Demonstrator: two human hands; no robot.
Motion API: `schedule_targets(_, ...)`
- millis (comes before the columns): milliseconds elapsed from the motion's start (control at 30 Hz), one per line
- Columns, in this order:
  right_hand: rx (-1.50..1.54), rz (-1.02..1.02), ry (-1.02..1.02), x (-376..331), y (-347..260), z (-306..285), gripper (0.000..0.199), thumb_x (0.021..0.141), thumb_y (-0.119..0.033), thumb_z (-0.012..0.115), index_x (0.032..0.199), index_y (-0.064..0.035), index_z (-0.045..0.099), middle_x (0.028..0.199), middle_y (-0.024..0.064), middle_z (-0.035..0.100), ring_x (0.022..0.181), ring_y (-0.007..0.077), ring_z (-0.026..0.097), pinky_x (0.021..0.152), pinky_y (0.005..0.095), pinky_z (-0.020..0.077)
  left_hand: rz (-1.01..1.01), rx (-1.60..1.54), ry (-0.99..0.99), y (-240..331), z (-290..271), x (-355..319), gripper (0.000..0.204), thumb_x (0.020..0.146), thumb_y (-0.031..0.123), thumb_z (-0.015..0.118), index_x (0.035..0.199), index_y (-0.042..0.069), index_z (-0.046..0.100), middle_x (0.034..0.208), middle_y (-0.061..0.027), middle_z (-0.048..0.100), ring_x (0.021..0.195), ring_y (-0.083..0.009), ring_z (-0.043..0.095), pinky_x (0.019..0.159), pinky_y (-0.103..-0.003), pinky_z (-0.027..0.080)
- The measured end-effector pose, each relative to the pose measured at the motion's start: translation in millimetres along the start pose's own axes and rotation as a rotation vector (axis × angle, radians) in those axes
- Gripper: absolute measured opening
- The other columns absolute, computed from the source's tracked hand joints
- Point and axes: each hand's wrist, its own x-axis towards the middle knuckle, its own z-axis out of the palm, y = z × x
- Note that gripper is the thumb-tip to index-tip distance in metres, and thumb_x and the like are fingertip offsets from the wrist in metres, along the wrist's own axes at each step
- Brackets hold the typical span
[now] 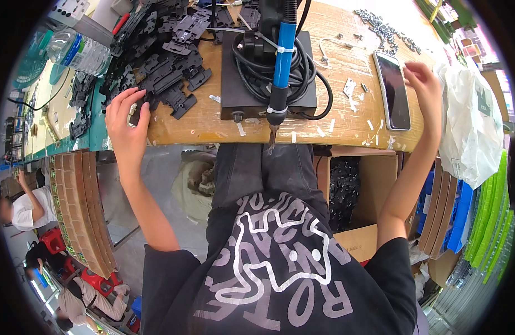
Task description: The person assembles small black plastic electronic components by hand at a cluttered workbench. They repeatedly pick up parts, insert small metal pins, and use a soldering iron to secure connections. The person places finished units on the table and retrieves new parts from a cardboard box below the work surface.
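Left hand [126,120] closed around one black plastic bracket [136,113] at the near edge of the bracket pile [162,50], far left. Right hand [425,92] open, empty, beside the phone [392,89]. Hanging screwdriver [281,67] centred, within reach.

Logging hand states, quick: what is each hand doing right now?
Left hand: curled on a black plastic part at the pile's edge.
Right hand: open, empty, beside the phone.

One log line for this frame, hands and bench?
left hand: on black parts | right hand: open, beside phone | blue tool: hanging over black box
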Motion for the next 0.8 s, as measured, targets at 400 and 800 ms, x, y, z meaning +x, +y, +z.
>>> schedule_targets(400, -0.711, -0.181, -0.109, 92, 20, 48, 0.013, 0.067, -0.003, 0.052, 0.079, -0.0029, 0.058, 0.079, 0.0149, 0.059, 0.076, 0.0285, 0.056, 0.067, 0.0351, 0.0434, -0.307, -0.598, 0.422, -1, -6, 2, 0.016, 0.084, 0.005, 0.046, 0.095, -0.001, 0.055, 0.099, -0.0074, 0.056, 0.09, -0.0123, 0.051, 0.078, -0.024, 0.041)
schedule_targets(800, -0.199, -0.157, 0.26, 4, -42, 49, 0.015, 0.079, -0.013, 0.056, 0.089, -0.0032, 0.059, 0.08, 0.007, 0.061, 0.074, 0.0149, 0.059, 0.066, 0.0259, 0.0454, -0.609, -0.936, 0.451, 36, -28, -41, 0.016, 0.086, 0.016, 0.048, 0.086, 0.0, 0.052, 0.083, -0.0031, 0.051, 0.076, -0.0075, 0.045, 0.07, -0.022, 0.036)
